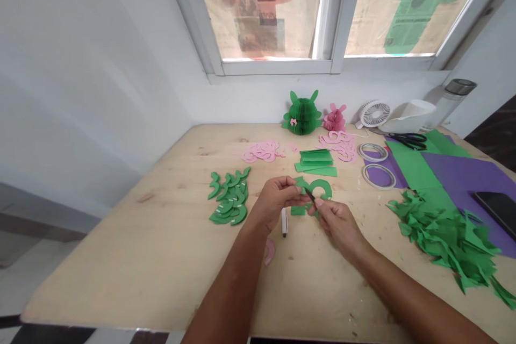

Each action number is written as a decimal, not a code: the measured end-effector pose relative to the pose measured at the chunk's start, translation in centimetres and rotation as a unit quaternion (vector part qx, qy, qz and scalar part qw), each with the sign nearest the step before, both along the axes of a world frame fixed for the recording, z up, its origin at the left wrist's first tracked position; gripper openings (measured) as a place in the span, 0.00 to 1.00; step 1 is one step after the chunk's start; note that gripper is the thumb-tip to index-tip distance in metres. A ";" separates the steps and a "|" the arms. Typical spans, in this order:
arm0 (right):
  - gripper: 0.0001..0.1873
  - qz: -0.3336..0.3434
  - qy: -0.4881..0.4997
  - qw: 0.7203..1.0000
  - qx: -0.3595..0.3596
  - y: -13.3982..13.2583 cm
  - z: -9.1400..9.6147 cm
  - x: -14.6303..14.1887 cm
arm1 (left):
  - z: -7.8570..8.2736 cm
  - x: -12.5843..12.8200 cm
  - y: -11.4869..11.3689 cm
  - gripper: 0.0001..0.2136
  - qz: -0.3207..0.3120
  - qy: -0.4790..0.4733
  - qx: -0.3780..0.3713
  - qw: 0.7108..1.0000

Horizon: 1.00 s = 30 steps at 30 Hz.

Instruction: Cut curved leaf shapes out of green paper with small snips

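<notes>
Over the middle of a plywood table [121, 258], the left hand [276, 199] and right hand [336, 223] meet above a green paper cutout [321, 188]. Its shape is partly hidden, and I cannot tell whether it is one piece or several. The left fingers [292, 185] are closed in a pinch on the paper. The right fingers [318, 203] are drawn together on a small dark blade [309, 196]; they hide its handle, so scissors or knife cannot be told.

Just near the hands lies a white marker [284, 222]. To the left sits a pile of curved green cutouts [228, 196]. Farther off are pink cutouts [262, 151] and stacked green strips [316, 161]. To the right, two tape rolls [373, 164] lie near black-handled scissors [409, 141], and green scraps [443, 236] partly cover a purple sheet [463, 183]. A dark phone [497, 212] is cut off by the right edge.
</notes>
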State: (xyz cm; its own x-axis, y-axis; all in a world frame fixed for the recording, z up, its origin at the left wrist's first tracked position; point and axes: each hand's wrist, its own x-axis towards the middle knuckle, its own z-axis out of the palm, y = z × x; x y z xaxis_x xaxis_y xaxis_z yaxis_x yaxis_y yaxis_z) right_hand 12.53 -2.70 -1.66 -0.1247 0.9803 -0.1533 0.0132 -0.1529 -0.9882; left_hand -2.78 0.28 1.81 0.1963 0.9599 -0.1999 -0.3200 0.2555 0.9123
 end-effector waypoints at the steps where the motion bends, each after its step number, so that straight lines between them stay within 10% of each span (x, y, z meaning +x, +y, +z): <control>1: 0.24 0.002 -0.001 1.000 0.000 0.0 0.0 0.0 | 0.0 -0.1 0.0 0.09 -0.002 0.000 0.000 1.000; 30: 0.25 0.063 -0.022 0.998 -0.019 0.4 0.3 0.5 | 0.1 -1.1 0.2 0.09 -0.065 0.041 0.005 0.997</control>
